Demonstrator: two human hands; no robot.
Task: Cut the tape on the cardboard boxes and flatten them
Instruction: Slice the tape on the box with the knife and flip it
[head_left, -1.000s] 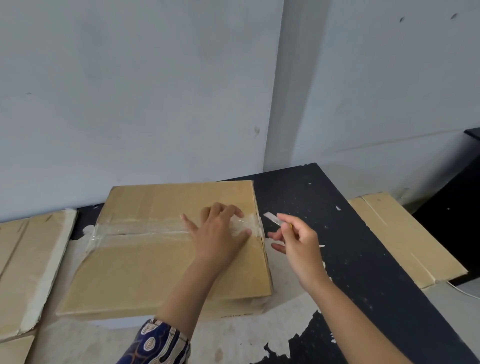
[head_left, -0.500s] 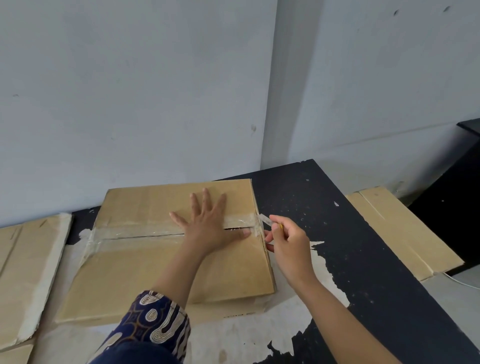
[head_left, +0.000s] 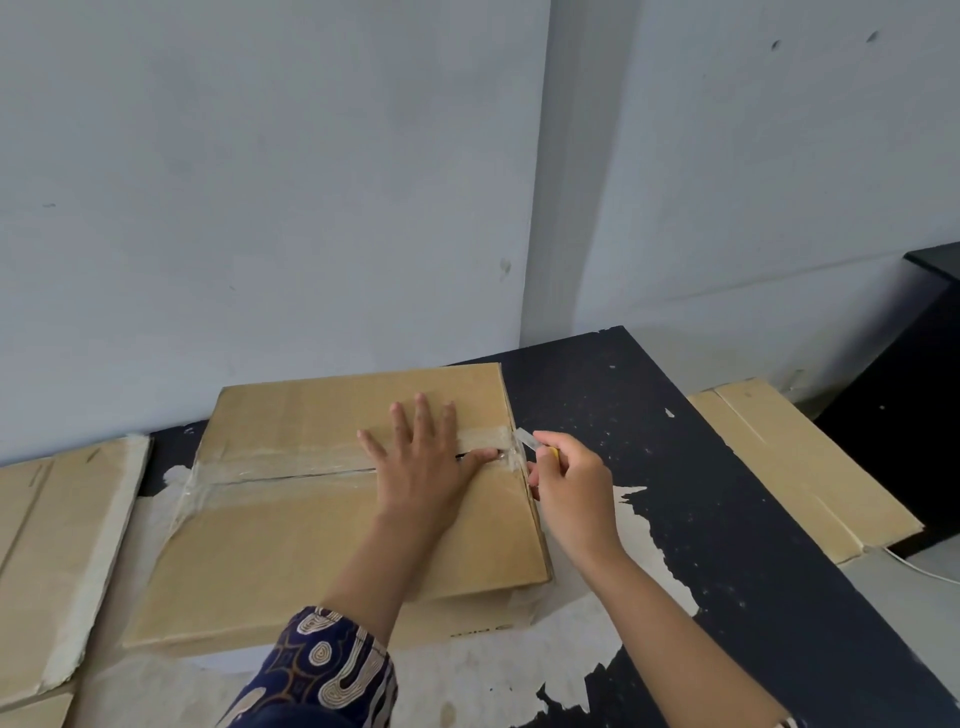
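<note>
We found faint print on the front wall of the cardboard box (head_left: 332, 499), too small to read. The box lay on a black table (head_left: 727, 545) whose coating had peeled to a pale layer. Clear tape (head_left: 270, 470) ran along its top seam. Our left hand (head_left: 426, 467) pressed flat on the lid, fingers spread wide. Our right hand (head_left: 566, 483) gripped a cutter (head_left: 532, 441), its blade at the tape on the box's right edge. Flattened cardboard (head_left: 52, 545) lay to the left, another sheet (head_left: 800, 467) to the right. Grey walls (head_left: 260, 182) met in a corner behind.
</note>
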